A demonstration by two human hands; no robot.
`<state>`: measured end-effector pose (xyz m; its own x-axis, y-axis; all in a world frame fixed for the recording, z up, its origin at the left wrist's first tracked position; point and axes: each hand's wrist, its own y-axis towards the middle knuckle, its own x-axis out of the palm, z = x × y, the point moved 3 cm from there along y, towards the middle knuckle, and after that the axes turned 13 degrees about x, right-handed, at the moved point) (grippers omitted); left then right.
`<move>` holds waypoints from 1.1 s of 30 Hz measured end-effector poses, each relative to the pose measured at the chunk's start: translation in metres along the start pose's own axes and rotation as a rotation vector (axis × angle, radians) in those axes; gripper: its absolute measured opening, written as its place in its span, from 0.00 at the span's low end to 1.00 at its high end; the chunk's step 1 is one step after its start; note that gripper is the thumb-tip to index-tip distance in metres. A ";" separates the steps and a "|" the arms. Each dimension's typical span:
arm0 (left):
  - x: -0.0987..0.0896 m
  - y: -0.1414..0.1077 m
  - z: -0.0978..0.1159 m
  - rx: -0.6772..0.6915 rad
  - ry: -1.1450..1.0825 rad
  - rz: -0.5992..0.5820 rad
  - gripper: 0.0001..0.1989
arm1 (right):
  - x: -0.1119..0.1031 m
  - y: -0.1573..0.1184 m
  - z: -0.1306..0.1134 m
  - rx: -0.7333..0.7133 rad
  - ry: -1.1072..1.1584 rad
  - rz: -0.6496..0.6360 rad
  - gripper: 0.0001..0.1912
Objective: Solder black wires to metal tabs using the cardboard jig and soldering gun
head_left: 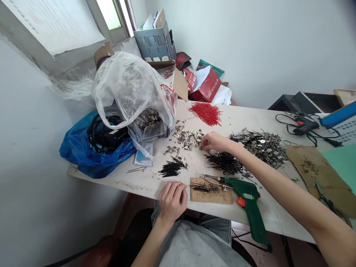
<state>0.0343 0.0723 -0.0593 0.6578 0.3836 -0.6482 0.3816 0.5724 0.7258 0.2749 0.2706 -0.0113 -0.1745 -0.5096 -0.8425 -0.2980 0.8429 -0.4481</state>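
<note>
Resting the left hand (172,200) on the near edge of the desk (247,119), fingers loosely bent, held the right hand (212,141), much nearer, at the right fringe of the small metal pieces (185,139), mid-desk, with most leftward; fingertips seemingly together, could not tell if gripping any.

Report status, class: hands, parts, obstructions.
Left hand at near edge of white table. Right hand at small silver metal pieces, grip contents hidden. Green plastic soldering gun lies nearby, seemingly not blocking.
</note>
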 end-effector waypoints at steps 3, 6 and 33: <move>0.000 -0.001 0.000 -0.001 0.011 0.008 0.09 | -0.001 0.000 -0.003 -0.035 0.036 0.008 0.13; 0.000 -0.001 0.000 -0.004 0.019 0.012 0.09 | -0.002 0.001 -0.008 -0.071 0.080 0.034 0.13; 0.000 -0.006 0.000 -0.013 0.054 -0.005 0.08 | 0.033 0.039 -0.058 0.173 0.168 0.478 0.23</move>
<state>0.0320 0.0683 -0.0635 0.6199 0.4186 -0.6637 0.3760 0.5839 0.7195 0.2029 0.2764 -0.0394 -0.4046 -0.0710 -0.9117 0.0078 0.9967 -0.0810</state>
